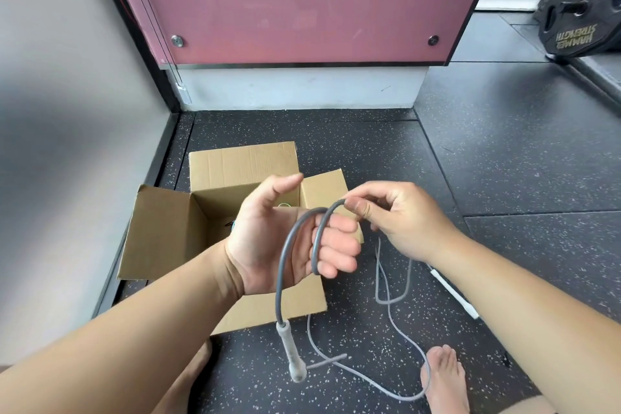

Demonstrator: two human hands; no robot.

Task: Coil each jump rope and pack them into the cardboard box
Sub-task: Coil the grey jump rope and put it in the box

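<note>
Left hand (295, 239), fingers curled, carries two loops of thin grey jump rope (278, 292); right hand (400, 222) at 3 o'clock pinches it. Open brown cardboard box (161, 232) at 10 o'clock.

Grey jump rope (285, 265) before open cardboard box (168, 232)

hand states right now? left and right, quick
Left hand: fingers curled, holding loops of rope wound round them.
Right hand: pinching the rope between thumb and finger.
</note>
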